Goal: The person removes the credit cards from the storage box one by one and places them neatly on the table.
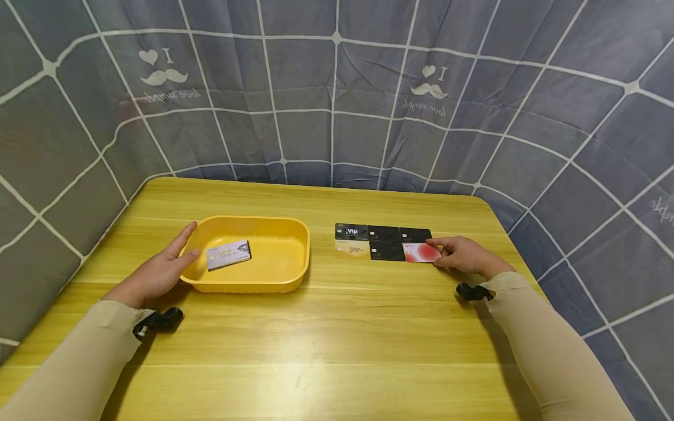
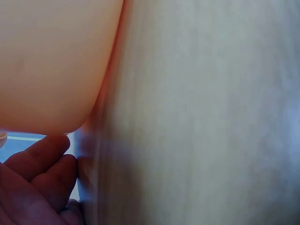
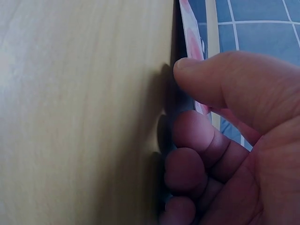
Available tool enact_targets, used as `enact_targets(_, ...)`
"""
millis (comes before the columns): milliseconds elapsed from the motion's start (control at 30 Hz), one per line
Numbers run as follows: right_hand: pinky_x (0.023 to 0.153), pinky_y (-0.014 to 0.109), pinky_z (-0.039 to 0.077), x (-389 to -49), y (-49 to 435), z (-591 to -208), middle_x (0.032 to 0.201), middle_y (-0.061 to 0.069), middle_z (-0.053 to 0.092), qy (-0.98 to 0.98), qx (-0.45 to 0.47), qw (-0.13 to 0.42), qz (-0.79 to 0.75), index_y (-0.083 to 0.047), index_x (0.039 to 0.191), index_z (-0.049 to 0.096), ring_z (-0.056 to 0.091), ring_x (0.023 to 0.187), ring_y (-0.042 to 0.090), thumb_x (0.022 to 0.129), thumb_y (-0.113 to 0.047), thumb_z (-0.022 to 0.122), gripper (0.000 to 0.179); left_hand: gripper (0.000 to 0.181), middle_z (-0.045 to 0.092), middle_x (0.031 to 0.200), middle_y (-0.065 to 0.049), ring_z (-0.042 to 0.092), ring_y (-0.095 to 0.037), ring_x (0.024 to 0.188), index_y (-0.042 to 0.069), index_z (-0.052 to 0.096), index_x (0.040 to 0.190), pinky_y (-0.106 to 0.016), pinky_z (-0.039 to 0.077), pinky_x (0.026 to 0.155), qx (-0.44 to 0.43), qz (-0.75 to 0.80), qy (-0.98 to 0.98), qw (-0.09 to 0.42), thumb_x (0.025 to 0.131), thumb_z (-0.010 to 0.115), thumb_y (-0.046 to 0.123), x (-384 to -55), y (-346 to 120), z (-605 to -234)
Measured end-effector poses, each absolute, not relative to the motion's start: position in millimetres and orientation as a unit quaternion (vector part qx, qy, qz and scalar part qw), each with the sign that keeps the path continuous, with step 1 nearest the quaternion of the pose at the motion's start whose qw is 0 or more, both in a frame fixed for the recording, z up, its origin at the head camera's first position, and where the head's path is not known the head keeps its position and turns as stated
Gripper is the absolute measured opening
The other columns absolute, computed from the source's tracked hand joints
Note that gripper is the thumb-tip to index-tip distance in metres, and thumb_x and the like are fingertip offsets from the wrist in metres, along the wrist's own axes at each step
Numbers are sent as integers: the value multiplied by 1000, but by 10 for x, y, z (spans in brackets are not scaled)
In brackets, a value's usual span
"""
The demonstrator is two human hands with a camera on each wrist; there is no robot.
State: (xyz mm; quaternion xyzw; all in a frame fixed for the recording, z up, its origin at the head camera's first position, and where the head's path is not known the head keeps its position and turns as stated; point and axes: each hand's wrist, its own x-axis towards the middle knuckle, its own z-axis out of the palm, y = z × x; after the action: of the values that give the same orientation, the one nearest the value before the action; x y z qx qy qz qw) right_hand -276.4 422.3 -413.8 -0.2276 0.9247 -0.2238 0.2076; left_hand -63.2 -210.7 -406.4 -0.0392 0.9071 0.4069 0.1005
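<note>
A grey curtain with white grid lines bears moustache prints reading "I", a heart and "love simple" in mirrored letters; another print is cut off at the right edge. Below lies the wood-grain surface. The yellow tray stands on its left part, one end partly covered by the left hand, which rests against it with fairly straight fingers and the thumb over the rim. The right hand pinches the red-and-white card at the lower right of two card rows. Three black cards read "VIP", another "Vip"; the gold card's print is illegible. Inside the tray, a whitish card stack shows "VIP".
</note>
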Motion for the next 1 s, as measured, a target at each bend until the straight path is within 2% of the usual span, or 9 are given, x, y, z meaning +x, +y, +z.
enact_targets(1000, 68, 31, 43, -2741, 4189, -4138, 82, 5, 57, 928, -217, 217, -209, -5, 155, 51, 51, 77, 21, 94, -20, 76, 68, 76, -14, 175, -23, -2, -65, 154, 33, -16, 168, -85, 7, 115, -37, 420, 901, 100, 114, 35, 49, -641, -2113, -4053)
